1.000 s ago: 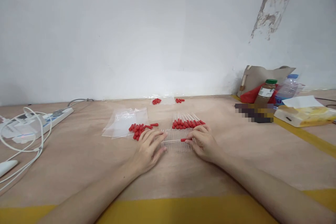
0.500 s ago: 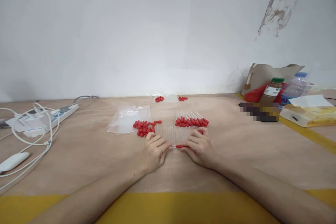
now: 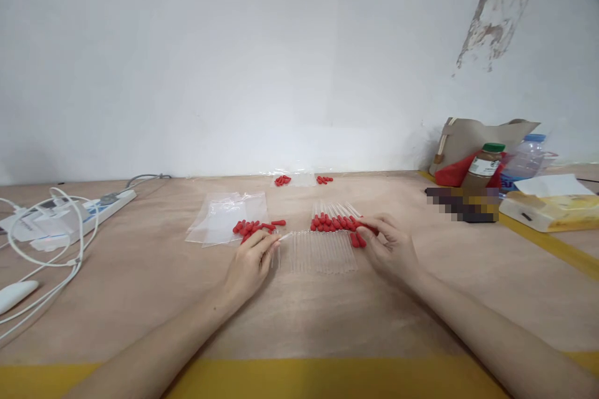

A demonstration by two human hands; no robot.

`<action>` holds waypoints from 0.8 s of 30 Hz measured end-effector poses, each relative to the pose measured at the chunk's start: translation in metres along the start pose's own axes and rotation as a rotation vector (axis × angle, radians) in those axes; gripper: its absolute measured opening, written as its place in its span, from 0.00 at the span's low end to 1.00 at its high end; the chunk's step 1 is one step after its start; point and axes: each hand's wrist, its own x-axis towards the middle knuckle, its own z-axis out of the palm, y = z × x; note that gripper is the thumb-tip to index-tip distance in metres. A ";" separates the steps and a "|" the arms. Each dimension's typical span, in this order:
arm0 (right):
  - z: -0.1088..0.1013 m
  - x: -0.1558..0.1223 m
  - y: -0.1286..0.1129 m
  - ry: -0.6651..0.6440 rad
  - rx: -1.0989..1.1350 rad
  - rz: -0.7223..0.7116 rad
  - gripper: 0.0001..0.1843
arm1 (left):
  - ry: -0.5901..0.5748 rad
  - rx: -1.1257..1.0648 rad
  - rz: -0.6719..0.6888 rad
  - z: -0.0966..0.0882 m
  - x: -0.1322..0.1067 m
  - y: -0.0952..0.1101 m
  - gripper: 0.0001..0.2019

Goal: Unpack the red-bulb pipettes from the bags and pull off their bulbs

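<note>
My left hand (image 3: pixel 249 260) pinches the end of a thin clear tube (image 3: pixel 284 237), just below a loose pile of red rubber caps (image 3: pixel 255 227). A row of bare clear tubes (image 3: pixel 322 252) lies flat on the table between my hands. My right hand (image 3: pixel 389 247) is curled at the right end of a row of red-capped tubes (image 3: pixel 336 221), with its fingertips closed on one red-capped tube (image 3: pixel 359 240). Both forearms rest on the tan table (image 3: pixel 299 312).
Clear plastic bags (image 3: pixel 225 217) lie left of the caps. Two small heaps of red caps (image 3: pixel 281 180) sit near the wall. A power strip with white cables (image 3: pixel 70 221) is at the left. A bag, jar (image 3: pixel 484 168), bottle and tissue pack (image 3: pixel 552 209) stand at the right.
My hands have moved apart from the middle. The right hand carried the capped tube up and right to the capped row; the left moved left toward the cap pile with a clear tube.
</note>
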 end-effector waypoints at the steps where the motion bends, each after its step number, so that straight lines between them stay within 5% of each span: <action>1: -0.001 0.004 0.005 0.030 0.028 0.069 0.12 | -0.010 0.010 -0.023 0.001 0.003 -0.002 0.13; 9: -0.009 0.014 0.033 0.006 0.147 0.499 0.17 | 0.018 0.058 -0.036 0.012 0.013 -0.012 0.12; 18: -0.015 0.013 0.016 -0.206 -0.147 0.300 0.10 | -0.062 0.025 0.173 0.019 0.013 -0.008 0.07; 24: -0.008 0.008 0.022 -0.243 -0.179 0.186 0.09 | -0.209 0.007 0.156 0.016 0.005 -0.012 0.08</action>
